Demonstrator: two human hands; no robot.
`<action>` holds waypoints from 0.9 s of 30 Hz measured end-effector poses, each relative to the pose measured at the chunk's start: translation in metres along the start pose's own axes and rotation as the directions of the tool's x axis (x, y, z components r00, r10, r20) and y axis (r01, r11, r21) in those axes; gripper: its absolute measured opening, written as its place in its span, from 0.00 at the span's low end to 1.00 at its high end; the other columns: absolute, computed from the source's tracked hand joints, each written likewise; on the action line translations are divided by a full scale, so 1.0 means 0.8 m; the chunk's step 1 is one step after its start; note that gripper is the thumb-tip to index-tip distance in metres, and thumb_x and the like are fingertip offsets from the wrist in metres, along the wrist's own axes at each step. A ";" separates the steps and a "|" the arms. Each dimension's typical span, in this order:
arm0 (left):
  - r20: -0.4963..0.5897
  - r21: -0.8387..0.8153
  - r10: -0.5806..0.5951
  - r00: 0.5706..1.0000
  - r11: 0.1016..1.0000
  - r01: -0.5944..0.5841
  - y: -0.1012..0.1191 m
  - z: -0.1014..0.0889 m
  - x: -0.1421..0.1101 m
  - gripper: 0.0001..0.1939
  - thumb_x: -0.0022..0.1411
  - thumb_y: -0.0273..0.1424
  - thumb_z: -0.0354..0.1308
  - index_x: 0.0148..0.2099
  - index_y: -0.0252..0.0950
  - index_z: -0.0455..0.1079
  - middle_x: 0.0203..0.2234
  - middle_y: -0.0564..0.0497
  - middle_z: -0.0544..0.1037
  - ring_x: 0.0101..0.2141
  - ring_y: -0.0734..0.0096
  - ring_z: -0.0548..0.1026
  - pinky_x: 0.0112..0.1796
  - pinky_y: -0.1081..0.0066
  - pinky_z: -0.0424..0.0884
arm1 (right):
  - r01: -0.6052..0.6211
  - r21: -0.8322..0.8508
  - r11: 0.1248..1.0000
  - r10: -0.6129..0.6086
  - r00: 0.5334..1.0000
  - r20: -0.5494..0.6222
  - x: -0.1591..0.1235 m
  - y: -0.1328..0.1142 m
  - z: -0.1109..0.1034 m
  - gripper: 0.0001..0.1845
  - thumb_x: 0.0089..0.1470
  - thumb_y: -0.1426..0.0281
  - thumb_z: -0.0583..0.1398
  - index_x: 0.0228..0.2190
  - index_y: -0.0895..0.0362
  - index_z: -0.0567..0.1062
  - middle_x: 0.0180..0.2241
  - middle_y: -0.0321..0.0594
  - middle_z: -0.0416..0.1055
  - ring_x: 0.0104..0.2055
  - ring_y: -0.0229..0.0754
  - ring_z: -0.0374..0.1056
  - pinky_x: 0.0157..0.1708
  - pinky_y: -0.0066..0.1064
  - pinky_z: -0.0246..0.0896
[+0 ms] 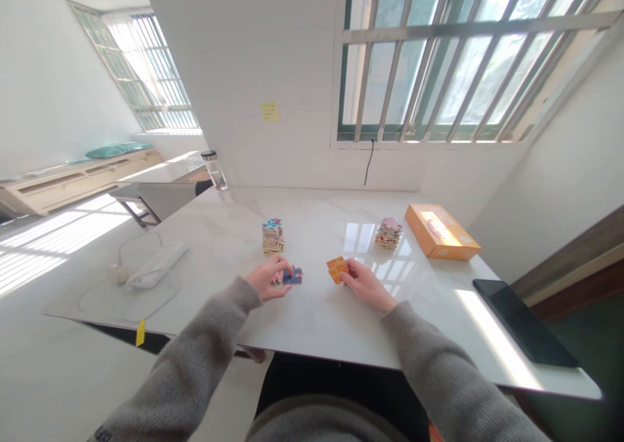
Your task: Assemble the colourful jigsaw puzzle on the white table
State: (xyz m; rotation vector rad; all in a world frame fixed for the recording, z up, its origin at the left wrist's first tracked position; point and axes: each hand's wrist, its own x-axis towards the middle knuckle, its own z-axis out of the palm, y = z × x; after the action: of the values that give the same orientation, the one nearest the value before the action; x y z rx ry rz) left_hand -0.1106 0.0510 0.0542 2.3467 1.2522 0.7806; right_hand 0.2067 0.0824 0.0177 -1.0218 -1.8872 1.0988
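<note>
My left hand (pixel 270 278) is closed, thumb and fingers around a dark blue puzzle piece (pixel 294 275) low over the table; other coloured pieces show partly beneath the fingers. Between the thumb and fingers of my right hand (pixel 363 283) is an orange puzzle piece (pixel 337 270); it may be more than one, overlapping. A tall stack of puzzle pieces (pixel 273 236) stands just beyond my left hand. Another, somewhat uneven stack (pixel 389 233) rises farther back on the right.
The white marble-patterned table (pixel 312 325) carries an orange box (pixel 441 233) at right and a black tablet (pixel 524 322) near the right edge. At left lie a white power strip (pixel 158 264) and its cables. A clear bottle (pixel 215 171) stands at the back left corner.
</note>
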 end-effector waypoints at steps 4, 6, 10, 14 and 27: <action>0.060 -0.160 -0.004 0.998 0.987 0.014 0.038 0.055 0.034 0.07 0.58 0.32 0.60 0.39 0.39 0.72 0.34 0.51 0.74 0.35 0.68 0.74 0.42 0.67 0.72 | 0.025 -0.057 0.998 -0.028 0.998 -0.058 0.000 0.002 -0.005 0.11 0.60 0.62 0.56 0.40 0.56 0.71 0.32 0.37 0.74 0.32 0.41 0.68 0.36 0.35 0.64; 0.094 -0.278 -0.033 0.995 0.959 0.058 0.045 0.079 0.049 0.07 0.61 0.36 0.59 0.38 0.38 0.72 0.29 0.52 0.75 0.30 0.70 0.74 0.37 0.69 0.72 | 0.029 -0.092 0.995 -0.036 0.996 -0.081 0.000 0.002 -0.009 0.10 0.60 0.63 0.56 0.39 0.56 0.71 0.33 0.38 0.75 0.34 0.42 0.69 0.37 0.35 0.64; 0.088 -0.433 -0.136 0.987 0.887 0.161 0.043 0.109 0.069 0.14 0.63 0.43 0.58 0.40 0.36 0.71 0.23 0.53 0.75 0.24 0.71 0.73 0.31 0.70 0.70 | 0.023 -0.156 0.987 -0.039 0.994 -0.099 -0.002 0.001 -0.016 0.10 0.61 0.64 0.55 0.40 0.55 0.72 0.34 0.38 0.76 0.34 0.42 0.69 0.38 0.34 0.63; 0.044 -0.482 -0.173 0.984 0.859 0.173 0.039 0.121 0.069 0.17 0.62 0.44 0.60 0.43 0.36 0.71 0.28 0.51 0.78 0.26 0.71 0.73 0.31 0.71 0.70 | 0.003 -0.290 0.957 -0.030 0.996 -0.088 -0.002 0.008 -0.021 0.14 0.61 0.68 0.53 0.45 0.55 0.73 0.37 0.40 0.77 0.37 0.43 0.69 0.40 0.34 0.60; 0.031 -0.634 -0.250 0.968 0.744 0.213 0.027 0.137 0.069 0.21 0.56 0.46 0.65 0.41 0.34 0.69 0.30 0.50 0.79 0.31 0.67 0.75 0.36 0.67 0.70 | 0.043 -0.509 0.859 -0.151 0.973 -0.173 -0.005 0.005 -0.022 0.12 0.63 0.68 0.54 0.37 0.53 0.78 0.38 0.44 0.70 0.45 0.49 0.63 0.50 0.43 0.55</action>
State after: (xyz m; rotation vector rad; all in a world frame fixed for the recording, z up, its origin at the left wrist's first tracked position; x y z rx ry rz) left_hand -0.0037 0.0797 -0.0027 1.5963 1.0513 0.9981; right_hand 0.2248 0.0858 0.0199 -1.2501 -2.0706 0.4131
